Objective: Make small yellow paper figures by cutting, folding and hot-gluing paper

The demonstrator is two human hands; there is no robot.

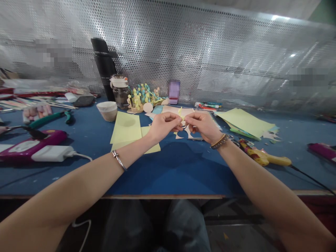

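My left hand [164,126] and my right hand [201,126] meet above the blue work mat [178,171], their fingertips pinching a small pale yellow paper piece [180,115] from both sides. Its exact shape is partly hidden by my fingers. Beneath my hands lies a peach paper sheet [175,110] with cut paper scraps [187,131] around it. Pale yellow paper sheets [126,127] lie to the left of my left hand. A stack of yellow-green paper [245,122] lies to the right of my right hand.
A yellow glue gun [262,156] lies at the right, with a black cord. A magenta device [31,145], white power adapter [49,153] and green-handled pliers [48,119] lie at the left. A paper cup [106,111], black flask [104,68], glass jar [120,91] and paper figures [143,98] stand before a perforated metal screen [199,49].
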